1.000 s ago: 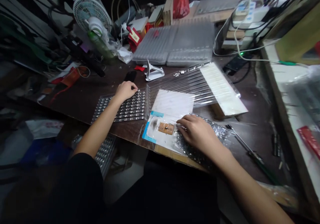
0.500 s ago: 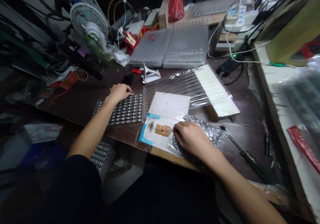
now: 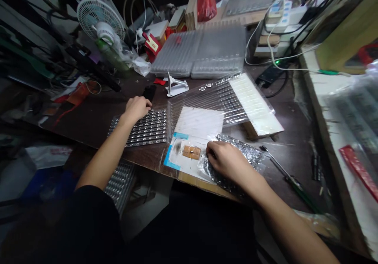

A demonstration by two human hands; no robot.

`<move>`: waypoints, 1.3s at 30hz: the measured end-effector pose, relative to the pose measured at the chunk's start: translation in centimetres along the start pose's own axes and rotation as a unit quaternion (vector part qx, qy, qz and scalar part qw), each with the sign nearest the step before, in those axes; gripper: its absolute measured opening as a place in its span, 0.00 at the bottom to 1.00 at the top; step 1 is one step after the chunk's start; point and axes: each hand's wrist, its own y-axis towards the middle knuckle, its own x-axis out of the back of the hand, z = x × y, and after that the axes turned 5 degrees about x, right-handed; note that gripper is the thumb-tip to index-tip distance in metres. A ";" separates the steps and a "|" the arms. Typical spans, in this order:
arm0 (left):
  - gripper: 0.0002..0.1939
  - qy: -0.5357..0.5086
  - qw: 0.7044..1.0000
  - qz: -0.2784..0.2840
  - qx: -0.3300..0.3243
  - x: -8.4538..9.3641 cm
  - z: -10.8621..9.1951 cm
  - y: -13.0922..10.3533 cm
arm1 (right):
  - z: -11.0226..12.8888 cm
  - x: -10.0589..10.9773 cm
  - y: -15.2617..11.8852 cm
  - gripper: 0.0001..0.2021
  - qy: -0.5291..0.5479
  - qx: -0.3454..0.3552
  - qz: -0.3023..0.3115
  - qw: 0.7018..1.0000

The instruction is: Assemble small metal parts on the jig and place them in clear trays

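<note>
My left hand (image 3: 137, 108) rests at the far edge of a clear ribbed tray (image 3: 147, 128) filled with rows of small shiny metal parts. Its thumb and fingers are pinched together at the row ends; anything between them is too small to make out. My right hand (image 3: 226, 156) is over a clear plastic bag (image 3: 246, 152) of loose shiny metal pieces, fingers curled together, their tips partly hidden. Just left of it, a small orange-brown block (image 3: 191, 152) with a dark spot in its middle sits on a white board (image 3: 202, 118) edged with blue tape.
An open clear ribbed lid (image 3: 206, 102) and a white-topped block (image 3: 256, 110) lie beyond the board. Clear trays (image 3: 218, 51) are stacked behind a white stand (image 3: 177, 89). A green-handled tool (image 3: 301, 193) lies at right. A fan (image 3: 102, 22) stands far left.
My left hand has shifted slightly left along the tray's far edge. My right hand has lifted a little over the bag, its fingers more curled. The view has shifted slightly.
</note>
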 end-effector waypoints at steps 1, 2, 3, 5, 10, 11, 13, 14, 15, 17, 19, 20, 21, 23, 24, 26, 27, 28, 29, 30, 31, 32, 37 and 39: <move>0.12 -0.019 1.000 -0.013 -0.013 0.1 -0.6 0.2 | -0.1 -0.1 0.0 0.08 0.011 0.003 -0.005 1.000; 0.13 -0.048 0.998 -0.028 -0.031 0.2 -1.5 0.5 | -0.2 -0.2 0.0 0.08 0.022 0.005 -0.012 1.000; 0.13 -0.086 0.994 -0.043 -0.054 0.3 -2.7 0.9 | -0.2 -0.3 0.0 0.07 0.032 0.008 -0.018 0.999; 0.14 -0.170 0.978 -0.064 -0.102 0.5 -6.0 1.8 | -0.4 -0.5 0.1 0.07 0.055 0.018 -0.029 0.998; 0.16 -0.275 0.940 -0.122 -0.159 0.9 -14.6 4.3 | -0.9 -0.8 0.3 0.09 0.105 0.058 -0.073 0.990; 0.17 -0.268 0.940 -0.132 -0.163 1.0 -15.8 4.5 | -1.0 -0.8 0.4 0.11 0.113 0.065 -0.085 0.988; 0.14 -0.242 0.944 -0.147 -0.171 1.0 -17.4 4.7 | -1.2 -0.9 0.5 0.12 0.125 0.074 -0.103 0.984; 0.12 -0.230 0.945 -0.152 -0.174 1.0 -17.9 4.7 | -1.3 -0.9 0.5 0.12 0.128 0.076 -0.108 0.983; 0.10 -0.221 0.947 -0.155 -0.176 0.9 -18.1 4.6 | -1.4 -1.0 0.6 0.12 0.128 0.077 -0.108 0.983; 0.08 -0.219 0.947 -0.155 -0.176 0.7 -18.1 4.3 | -1.3 -1.1 0.6 0.11 0.117 0.076 -0.103 0.985; 0.07 -0.235 0.944 -0.153 -0.175 0.4 -17.8 4.0 | -1.2 -1.1 0.6 0.10 0.090 0.074 -0.096 0.989; 0.07 -0.247 0.940 -0.152 -0.177 0.3 -17.6 3.8 | -1.1 -1.2 0.6 0.10 0.074 0.072 -0.093 0.990; 0.07 -0.263 0.935 -0.155 -0.180 0.2 -17.3 3.4 | -0.9 -1.2 0.5 0.09 0.058 0.071 -0.091 0.992; 0.09 -0.307 0.920 -0.165 -0.182 0.2 -16.5 2.2 | -0.7 -1.3 0.5 0.09 0.037 0.068 -0.085 0.993; 0.11 -0.333 0.910 -0.171 -0.181 0.4 -16.1 1.2 | -0.7 -1.4 0.5 0.08 0.030 0.068 -0.080 0.994; 0.13 -0.385 0.889 -0.170 -0.182 1.2 -15.1 -1.6 | -0.6 -1.5 0.6 0.08 0.019 0.069 -0.069 0.995; 0.12 -0.407 0.879 -0.164 -0.188 1.5 -14.6 -3.4 | -0.6 -1.5 0.6 0.08 0.013 0.067 -0.067 0.995; 0.09 -0.425 0.870 -0.154 -0.195 1.8 -14.1 -5.3 | -0.6 -1.6 0.7 0.08 0.006 0.063 -0.068 0.996; 0.07 -0.443 0.863 -0.146 -0.194 2.0 -13.7 -7.3 | -0.5 -1.7 0.7 0.09 -0.006 0.054 -0.072 0.996; 0.05 -0.463 0.856 -0.141 -0.185 1.9 -13.2 -9.3 | -0.5 -1.7 0.8 0.09 -0.020 0.042 -0.077 0.996; 0.05 -0.480 0.849 -0.132 -0.176 1.5 -12.8 -11.2 | -0.5 -1.8 0.9 0.10 -0.036 0.029 -0.080 0.996; 0.04 -0.496 0.843 -0.120 -0.167 1.0 -12.5 -12.8 | -0.4 -1.9 1.0 0.10 -0.052 0.017 -0.080 0.995; 0.05 -0.546 0.825 -0.089 -0.114 -3.0 -12.5 -17.6 | 0.0 -2.4 1.5 0.10 -0.085 0.004 -0.068 0.994; 0.04 -0.547 0.825 -0.084 -0.117 -3.9 -12.8 -18.0 | 0.1 -2.5 1.5 0.09 -0.079 0.008 -0.067 0.995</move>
